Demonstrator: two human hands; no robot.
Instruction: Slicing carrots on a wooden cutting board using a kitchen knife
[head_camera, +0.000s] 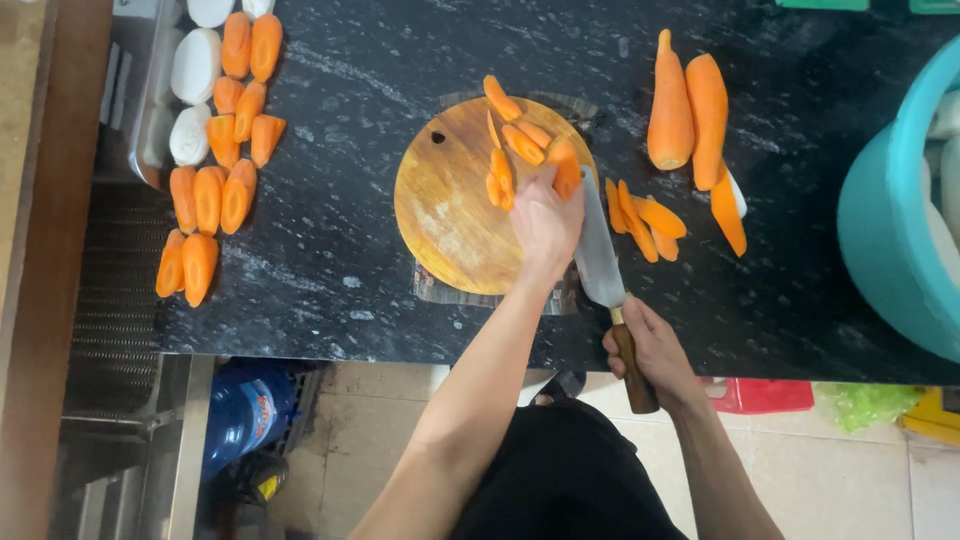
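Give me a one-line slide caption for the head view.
Left hand lifts carrot pieces off round wooden board; right hand holds cleaver.

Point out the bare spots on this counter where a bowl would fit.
The widest bare patch of black counter lies between the halved carrots at left and the round cutting board. Another lies below the whole carrots, before the teal tub. It is crowded around the left hand and cleaver.
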